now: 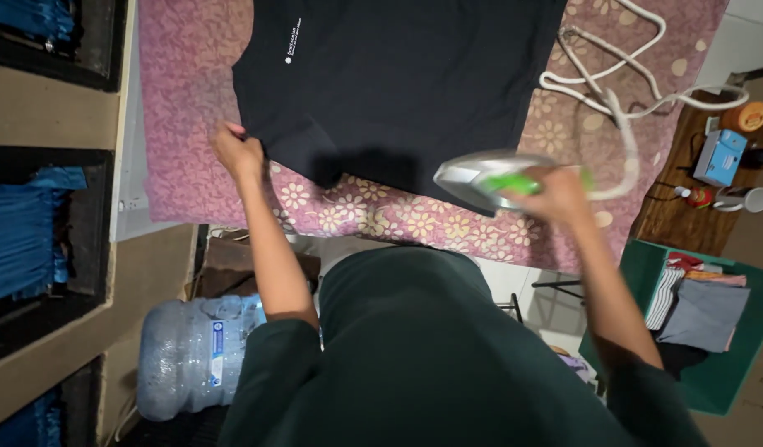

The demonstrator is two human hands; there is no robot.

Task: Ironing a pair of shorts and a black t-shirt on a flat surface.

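A black T-shirt (pixel 398 83) with a small white print lies flat on a pink flowered ironing cover (pixel 373 215). My left hand (pixel 236 151) pinches the shirt's near left edge. My right hand (pixel 555 192) grips the green handle of a silver clothes iron (pixel 485 174), which is blurred and sits at the shirt's near right corner. The iron's thick white cord (pixel 621 108) loops over the cover's right side.
A large water bottle (pixel 191 352) lies on the floor at lower left. Dark shelves with blue folded cloth (pixel 21 223) line the left. On the right are a wooden table (pixel 688 207) with a blue box (pixel 719 156) and a white mug (pixel 750 199), and folded clothes (pixel 700 310) on a green surface.
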